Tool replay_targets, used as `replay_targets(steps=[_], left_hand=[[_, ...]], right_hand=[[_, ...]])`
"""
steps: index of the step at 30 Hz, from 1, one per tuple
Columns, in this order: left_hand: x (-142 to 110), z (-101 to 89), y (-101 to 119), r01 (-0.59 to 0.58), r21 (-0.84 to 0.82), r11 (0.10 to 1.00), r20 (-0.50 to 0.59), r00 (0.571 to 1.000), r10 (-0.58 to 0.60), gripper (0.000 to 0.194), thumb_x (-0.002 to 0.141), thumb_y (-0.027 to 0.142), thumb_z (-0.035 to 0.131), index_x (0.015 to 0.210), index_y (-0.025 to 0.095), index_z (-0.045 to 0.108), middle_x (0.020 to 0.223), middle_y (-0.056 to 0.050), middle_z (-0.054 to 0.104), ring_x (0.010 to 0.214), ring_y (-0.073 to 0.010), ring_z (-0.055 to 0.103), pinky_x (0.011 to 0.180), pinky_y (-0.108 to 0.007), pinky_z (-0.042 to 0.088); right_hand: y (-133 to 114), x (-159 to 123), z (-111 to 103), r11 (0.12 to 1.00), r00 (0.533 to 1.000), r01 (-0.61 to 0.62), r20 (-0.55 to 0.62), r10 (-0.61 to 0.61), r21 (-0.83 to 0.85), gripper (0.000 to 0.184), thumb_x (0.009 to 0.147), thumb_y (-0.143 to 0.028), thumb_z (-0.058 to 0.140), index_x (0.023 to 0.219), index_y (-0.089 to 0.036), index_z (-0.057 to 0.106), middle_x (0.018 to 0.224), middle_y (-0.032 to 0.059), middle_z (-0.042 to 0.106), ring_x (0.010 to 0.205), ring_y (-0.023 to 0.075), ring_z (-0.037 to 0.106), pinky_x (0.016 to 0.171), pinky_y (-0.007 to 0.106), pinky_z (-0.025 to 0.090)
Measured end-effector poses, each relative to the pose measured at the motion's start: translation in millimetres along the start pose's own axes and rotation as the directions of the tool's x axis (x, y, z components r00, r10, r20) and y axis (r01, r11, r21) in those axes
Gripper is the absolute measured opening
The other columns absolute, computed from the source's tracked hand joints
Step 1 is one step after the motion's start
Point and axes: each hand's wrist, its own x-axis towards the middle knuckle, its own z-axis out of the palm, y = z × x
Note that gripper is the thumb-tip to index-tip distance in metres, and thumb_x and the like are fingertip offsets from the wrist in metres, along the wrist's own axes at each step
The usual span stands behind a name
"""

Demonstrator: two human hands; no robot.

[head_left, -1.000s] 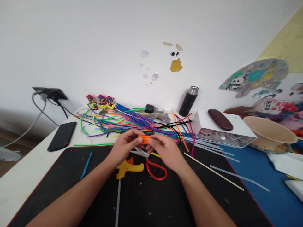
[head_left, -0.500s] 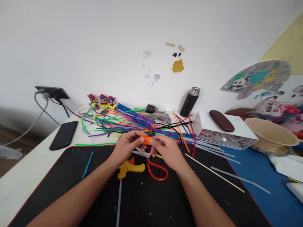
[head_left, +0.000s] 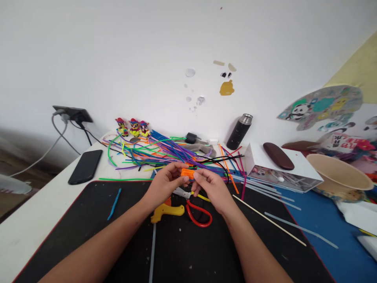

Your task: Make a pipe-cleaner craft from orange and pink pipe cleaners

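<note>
Between both hands, above the black mat (head_left: 176,255), is a short orange bundle of folded pipe cleaner (head_left: 187,173). My left hand (head_left: 166,182) pinches its left end between thumb and fingers. On its right end, the thumb and fingers of my right hand (head_left: 211,186) are closed. Below the hands lie red-handled scissors (head_left: 202,225), their blades partly covered by my fingers. A yellow glue gun (head_left: 167,211) rests left of them, with a translucent glue stick (head_left: 152,251) running out of its back end.
Colourful pipe cleaners (head_left: 165,147) are heaped behind the mat. A black phone (head_left: 85,167) and a blue twisted piece (head_left: 114,204) lie left. To the right are a wooden stick (head_left: 269,220), glue sticks (head_left: 300,228), a white box (head_left: 297,163), a bowl (head_left: 338,169) and a black flask (head_left: 239,133).
The whole view has shifted slightly, so things appear a little further right. Both hands keep hold of the orange bundle, which now shows more of its face between the fingertips.
</note>
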Motion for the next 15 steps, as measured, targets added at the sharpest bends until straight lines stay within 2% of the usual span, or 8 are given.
replay_targets(steps=[4, 8, 15], left_hand=[[-0.6, -0.7, -1.8, 0.016, 0.043, 0.999, 0.006, 1.0, -0.016, 0.036, 0.079, 0.037, 0.09, 0.105, 0.017, 0.074, 0.083, -0.004, 0.076, 0.073, -0.0176, 0.071, 0.069, -0.03, 0.061], [-0.8, 0.3, -2.6, 0.069, 0.057, 0.996, 0.003, 0.998, -0.069, 0.039, 0.078, 0.04, 0.089, 0.104, 0.015, 0.074, 0.076, -0.003, 0.076, 0.069, -0.0182, 0.072, 0.068, -0.031, 0.062], [-0.5, 0.9, -2.1, 0.083, 0.05, 0.995, -0.01, 0.997, -0.082, 0.034, 0.078, 0.039, 0.088, 0.099, 0.015, 0.075, 0.072, -0.002, 0.076, 0.064, -0.0165, 0.071, 0.065, -0.029, 0.061]], right_hand=[[1.4, 1.3, 0.0, 1.0, 1.0, 0.014, -0.026, -0.014, 0.025, 0.052, 0.083, -0.065, 0.081, 0.099, -0.017, 0.071, 0.071, -0.0001, 0.073, 0.055, 0.0139, 0.066, 0.059, 0.028, 0.055], [3.2, 2.4, 0.7, 0.999, 0.999, 0.025, -0.048, -0.024, 0.038, 0.051, 0.081, -0.064, 0.083, 0.095, -0.016, 0.072, 0.067, 0.0003, 0.073, 0.055, 0.0135, 0.065, 0.058, 0.027, 0.054], [7.3, 2.6, 1.0, 0.998, 0.999, 0.0, -0.049, 0.003, 0.065, 0.049, 0.08, -0.064, 0.084, 0.089, -0.017, 0.07, 0.061, -0.0013, 0.069, 0.051, 0.0133, 0.062, 0.054, 0.026, 0.051]])
